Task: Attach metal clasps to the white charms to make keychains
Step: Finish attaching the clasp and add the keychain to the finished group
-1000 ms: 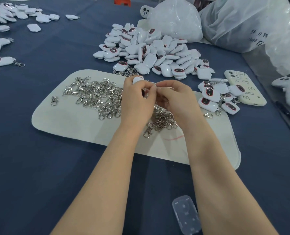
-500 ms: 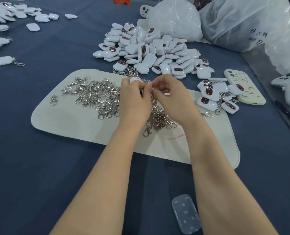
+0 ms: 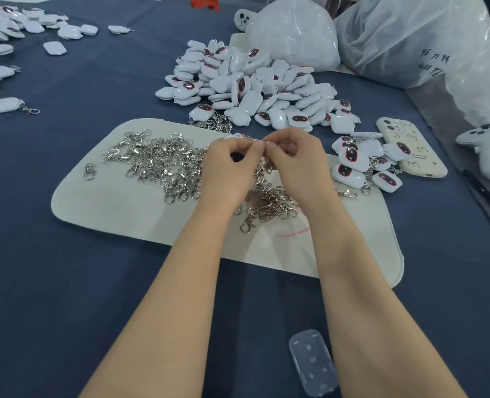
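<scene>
We pinch a white charm [image 3: 233,136] in our left hand [image 3: 229,168] and a metal clasp [image 3: 264,142] in our right hand [image 3: 298,159], above the mat [image 3: 123,214]. Both look light, hard and slick, so we judge that fingertips close to the charm's loop give the best hold. At twelve o'clock lie spare charms [image 3: 246,90], at nine o'clock loose clasps [image 3: 157,159].

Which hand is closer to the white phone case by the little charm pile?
Right. The right hand, pinching a clasp, is left of the phone case with a few charms between; the left hand, holding a charm, sits farther left, beyond the right hand.
</scene>
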`<state>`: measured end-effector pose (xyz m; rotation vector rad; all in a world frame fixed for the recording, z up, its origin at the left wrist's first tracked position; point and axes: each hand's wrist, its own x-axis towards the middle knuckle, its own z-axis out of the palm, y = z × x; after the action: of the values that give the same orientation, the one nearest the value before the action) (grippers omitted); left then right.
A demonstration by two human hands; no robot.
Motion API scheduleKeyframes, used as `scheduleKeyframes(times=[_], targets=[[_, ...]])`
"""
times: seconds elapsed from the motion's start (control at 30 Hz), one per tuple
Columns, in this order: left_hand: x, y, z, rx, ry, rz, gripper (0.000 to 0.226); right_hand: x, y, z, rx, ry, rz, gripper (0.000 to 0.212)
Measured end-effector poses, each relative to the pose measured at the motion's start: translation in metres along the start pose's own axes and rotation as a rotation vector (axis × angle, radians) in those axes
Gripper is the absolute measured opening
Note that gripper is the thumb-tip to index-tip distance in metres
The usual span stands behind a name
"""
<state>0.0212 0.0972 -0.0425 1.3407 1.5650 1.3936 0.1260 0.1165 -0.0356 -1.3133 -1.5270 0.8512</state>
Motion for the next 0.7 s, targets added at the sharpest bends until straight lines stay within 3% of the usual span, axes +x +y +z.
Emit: scheduleKeyframes(times=[0.1, 0.37, 0.7], targets=[[0.0009, -0.0027, 0.0012, 0.083, 0.021, 0.028, 0.004, 0.0002, 0.0011, 0.0022, 0.0, 0.045, -0.013, 0.009], [0.0013, -0.0054, 0.0011, 0.13, 0.074, 0.066, 0.006, 0.0013, 0.0027, 0.0037, -0.07, 0.026, -0.08, 0.021], [0.0012, -0.007, 0.003, 0.169, 0.08, 0.107, 0.007, 0.0022, 0.0075, 0.004, -0.111, 0.049, -0.137, 0.007]])
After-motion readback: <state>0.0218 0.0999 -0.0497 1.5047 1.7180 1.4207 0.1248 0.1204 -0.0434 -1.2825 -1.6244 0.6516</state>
